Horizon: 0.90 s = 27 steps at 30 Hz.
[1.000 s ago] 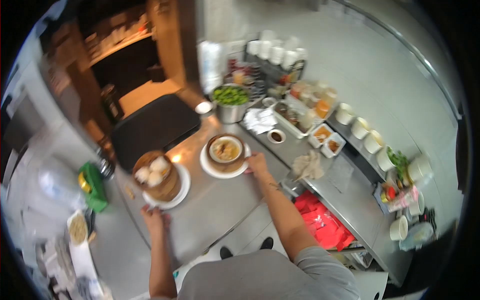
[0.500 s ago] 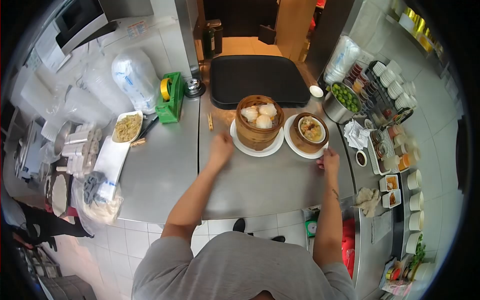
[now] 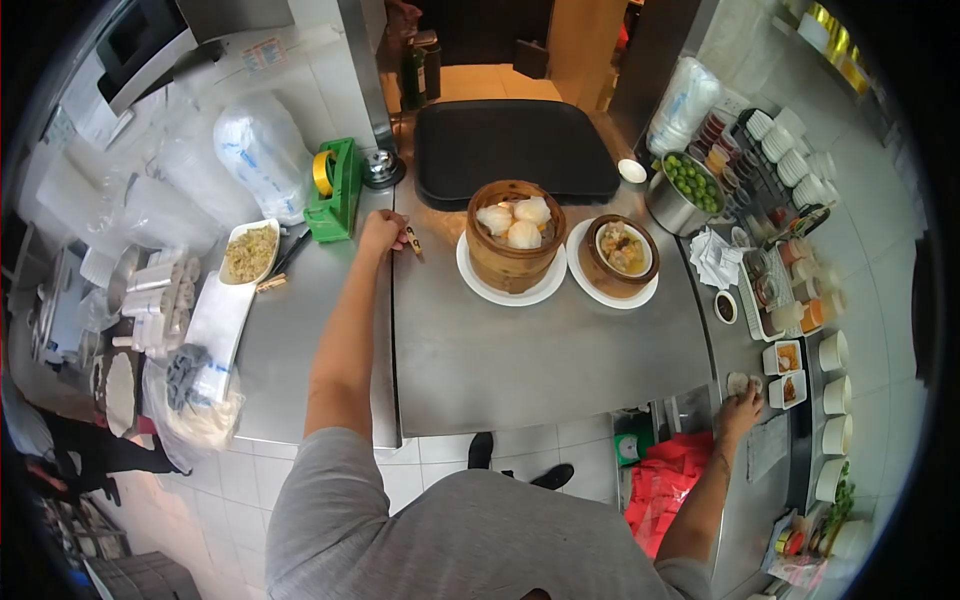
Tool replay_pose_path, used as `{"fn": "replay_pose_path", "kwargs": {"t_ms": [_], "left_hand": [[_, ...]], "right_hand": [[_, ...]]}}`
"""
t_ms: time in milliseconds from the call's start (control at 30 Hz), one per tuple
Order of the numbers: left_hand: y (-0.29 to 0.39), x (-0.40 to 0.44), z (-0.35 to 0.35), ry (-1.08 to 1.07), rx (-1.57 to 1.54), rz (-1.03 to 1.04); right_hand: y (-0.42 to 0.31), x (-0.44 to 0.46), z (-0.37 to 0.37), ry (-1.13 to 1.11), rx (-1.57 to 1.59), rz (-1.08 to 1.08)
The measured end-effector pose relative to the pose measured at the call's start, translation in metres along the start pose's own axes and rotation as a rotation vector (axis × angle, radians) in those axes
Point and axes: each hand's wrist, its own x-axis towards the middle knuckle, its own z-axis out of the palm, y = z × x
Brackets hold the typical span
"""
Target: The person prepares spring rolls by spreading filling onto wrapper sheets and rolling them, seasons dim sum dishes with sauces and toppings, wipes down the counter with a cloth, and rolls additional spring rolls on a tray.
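My left hand point(image 3: 382, 234) is closed at the fingertips on a small wooden clothespin point(image 3: 413, 240) with dark marks, at the left of the steel counter. On the right side surface, my right hand point(image 3: 742, 408) grips a crumpled beige cloth point(image 3: 738, 383), mostly hidden under the fingers. Between the hands, a tall bamboo steamer point(image 3: 513, 262) of pale dumplings point(image 3: 524, 234) stands on a white plate point(image 3: 480, 291). Beside it, a smaller bamboo steamer point(image 3: 618, 282) with a bowl of food sits on another white plate point(image 3: 604, 300).
A black tray point(image 3: 515, 150) lies behind the steamers. At left are a green tape dispenser point(image 3: 334, 195), a call bell point(image 3: 382, 168) and a dish of rice point(image 3: 250, 252). A pot of green limes point(image 3: 690, 190) and a sauce dish point(image 3: 726, 307) stand at right.
My left hand has moved forward and left to the clothespin, which has tilted. My right hand has left the small steamer's plate and gone right and back toward me, onto the cloth.
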Motion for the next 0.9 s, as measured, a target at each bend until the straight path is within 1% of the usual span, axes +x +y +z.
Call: {"fn": "replay_pose_path", "kwargs": {"t_ms": [67, 167, 233, 267, 300, 333, 367, 400, 433, 467, 500, 533, 600, 667, 733, 767, 900], "left_hand": [[0.0, -0.002, 0.005, 0.022, -0.091, 0.019], [-0.006, 0.008, 0.021, 0.189, -0.128, 0.004], [-0.009, 0.009, 0.038, 0.255, -0.153, -0.029], [-0.008, 0.008, 0.044, 0.284, -0.162, -0.039], [-0.008, 0.007, 0.049, 0.268, -0.119, -0.054], [-0.011, 0.005, 0.057, 0.231, -0.078, -0.063], [-0.009, 0.001, 0.063, 0.197, -0.041, -0.048], [-0.007, -0.002, 0.069, 0.164, -0.004, -0.032], [-0.01, -0.004, 0.073, 0.097, -0.047, 0.02], [-0.003, -0.013, 0.08, 0.091, -0.138, 0.016], [-0.01, -0.007, 0.079, 0.08, -0.129, 0.022], [-0.031, 0.014, 0.074, 0.031, -0.217, 0.013], [-0.015, 0.008, 0.063, -0.009, -0.15, -0.079], [-0.001, -0.003, 0.061, 0.159, -0.033, -0.038], [-0.015, 0.017, 0.042, 0.233, 0.04, 0.132], [-0.019, 0.025, 0.039, 0.273, 0.076, 0.212], [0.01, 0.009, 0.035, 0.141, -0.057, 0.198]], "right_hand": [[-0.002, 0.01, -0.014, -0.154, 0.068, 0.141], [-0.014, 0.018, -0.004, -0.118, 0.566, 0.321], [-0.094, -0.005, -0.048, -0.255, 0.833, 0.341], [-0.097, -0.016, -0.003, -0.013, 0.609, -0.077], [-0.157, -0.034, -0.05, -0.263, 0.766, -0.082], [-0.18, -0.045, -0.031, -0.276, 0.568, -0.353], [-0.211, -0.068, -0.017, 0.039, 0.47, -0.599], [-0.238, -0.082, -0.023, -0.036, 0.337, -0.525], [-0.256, -0.089, -0.012, -0.014, 0.46, -0.563], [-0.279, -0.099, -0.036, -0.074, 0.506, -0.529], [-0.292, -0.106, -0.027, 0.003, 0.536, -0.603], [-0.308, -0.117, -0.035, -0.067, 0.617, -0.583], [-0.332, -0.14, -0.04, -0.15, 0.67, -0.698], [-0.353, -0.166, -0.051, -0.179, 0.655, -0.838], [-0.379, -0.198, -0.039, -0.219, 0.758, -0.987], [-0.388, -0.209, -0.045, -0.257, 0.785, -1.072], [-0.408, -0.236, -0.074, -0.349, 0.876, -1.367]]}}
